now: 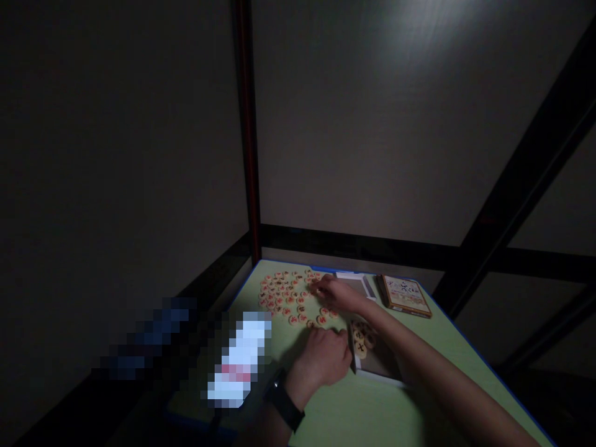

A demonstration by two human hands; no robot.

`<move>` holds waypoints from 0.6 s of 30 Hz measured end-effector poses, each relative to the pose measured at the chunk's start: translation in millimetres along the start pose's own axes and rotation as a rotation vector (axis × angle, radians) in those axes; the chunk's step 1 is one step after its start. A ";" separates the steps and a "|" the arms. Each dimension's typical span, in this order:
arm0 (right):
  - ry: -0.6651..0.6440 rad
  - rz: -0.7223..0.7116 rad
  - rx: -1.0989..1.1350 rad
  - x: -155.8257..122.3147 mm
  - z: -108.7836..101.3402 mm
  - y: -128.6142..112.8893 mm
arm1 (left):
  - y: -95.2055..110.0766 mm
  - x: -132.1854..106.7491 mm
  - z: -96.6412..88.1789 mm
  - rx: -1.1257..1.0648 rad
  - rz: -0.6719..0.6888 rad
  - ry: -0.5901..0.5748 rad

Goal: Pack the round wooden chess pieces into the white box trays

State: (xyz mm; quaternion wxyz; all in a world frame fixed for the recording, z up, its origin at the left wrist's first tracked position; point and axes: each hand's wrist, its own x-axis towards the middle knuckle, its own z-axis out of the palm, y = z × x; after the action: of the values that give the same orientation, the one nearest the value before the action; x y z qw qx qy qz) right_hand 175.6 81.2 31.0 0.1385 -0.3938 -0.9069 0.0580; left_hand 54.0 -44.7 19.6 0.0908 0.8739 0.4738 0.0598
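- Wall panels (363, 136): dim, meeting behind the table at a dark red upright strip.
- Table (326, 416): green top, blue edging; I see everything below on it or above it.
- Bright screen (242, 354): blurred, at the table's left side.
- Right hand (333, 290): reaching across from the right, fingers bent downward at the right border of the spread pieces; whether a piece is gripped, I cannot tell.
- Left hand (326, 355): loosely curled, just beside the near tray, its fingertips hidden from me; any hold cannot be told. A dark watch (285, 400) circles the wrist.
- Near tray (382, 377): under the right forearm, with pieces bearing black characters inside.
- Illustrated box (407, 295): right of the far tray (357, 285).
- Round pieces (300, 308): red- and black-marked, scattered left of the right hand and beyond the left.
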 end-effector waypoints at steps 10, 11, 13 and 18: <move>0.021 0.267 -0.092 -7.1 -27.0 29.6 | -1.7 1.5 3.9 0.031 0.026 0.014; 0.009 0.267 -0.090 -7.3 -25.3 29.5 | -1.7 1.4 4.2 0.032 0.025 0.019; -0.017 0.252 -0.084 -6.8 -20.8 27.8 | -1.6 1.2 4.4 0.031 0.026 0.023; -0.075 0.174 -0.053 -0.2 -8.8 20.8 | -1.4 0.4 4.3 0.026 0.032 0.026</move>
State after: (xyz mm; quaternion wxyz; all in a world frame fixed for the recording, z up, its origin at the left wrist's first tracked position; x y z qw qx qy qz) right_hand 192.8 95.3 34.9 0.0885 -0.4720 -0.8751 0.0602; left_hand 53.9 -44.0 15.1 0.0724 0.8816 0.4618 0.0662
